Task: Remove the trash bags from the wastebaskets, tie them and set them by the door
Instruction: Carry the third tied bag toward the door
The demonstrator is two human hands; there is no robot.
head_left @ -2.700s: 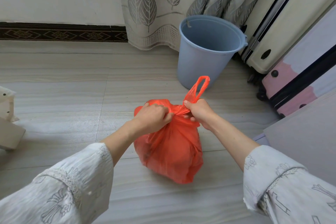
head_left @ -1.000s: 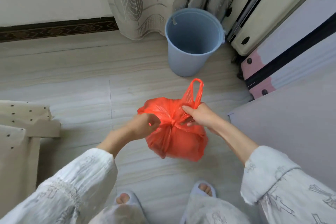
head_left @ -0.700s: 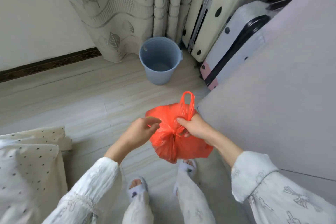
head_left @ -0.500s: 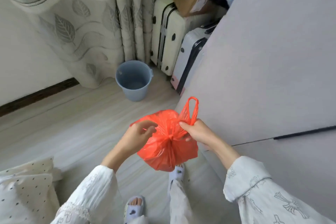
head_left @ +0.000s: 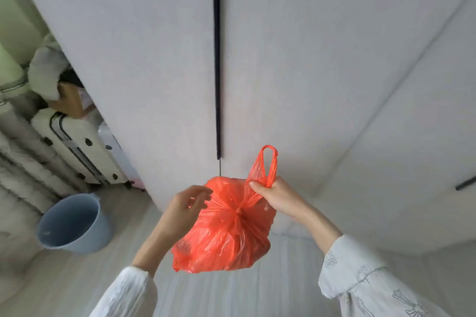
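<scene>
A full orange trash bag hangs in the air in front of me, its neck gathered into a bunch. My right hand is shut on the bag's handle loop, which sticks up above the fist. My left hand sits just left of the bag with its fingers apart, touching the plastic lightly or not at all. The blue wastebasket stands on the floor at the lower left with no bag in it.
A tall grey wardrobe with a dark seam fills the view straight ahead, close to the bag. Cream and white suitcases stand beside a curtain at the left. Pale wood-look floor lies below.
I have stood up and turned right, lifting the bag off the floor. My left hand has let go of the bag's neck. The wastebasket has slid to the lower left of view.
</scene>
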